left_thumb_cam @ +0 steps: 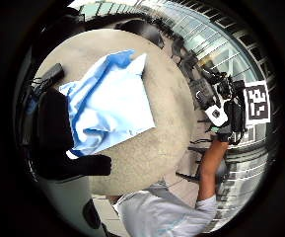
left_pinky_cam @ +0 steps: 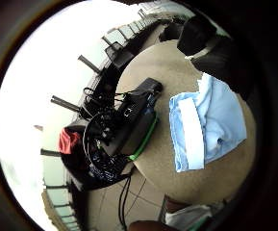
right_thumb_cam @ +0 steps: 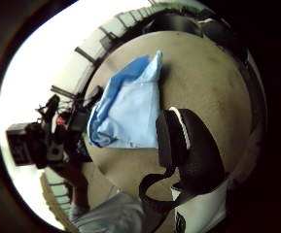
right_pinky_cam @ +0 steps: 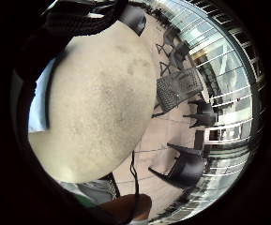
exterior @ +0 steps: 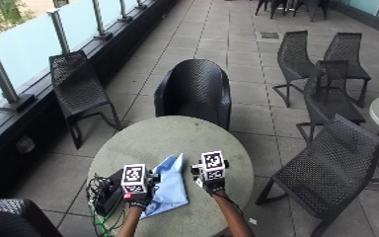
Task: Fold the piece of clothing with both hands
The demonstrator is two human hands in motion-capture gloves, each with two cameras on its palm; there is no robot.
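Clothing (exterior: pixel 168 185) on round terrace table (exterior: pixel 143 143)

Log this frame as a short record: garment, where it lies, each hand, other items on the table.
garment: light blue cloth garment, partly folded
surface: round grey stone-look table
left hand: at the garment's left edge; grip not visible
right hand: over bare tabletop right of the garment, apart from it; fingers hidden
other: black electronics box with cables at the table's left edge

No text, label, brand, number or sign can be read on anything here.
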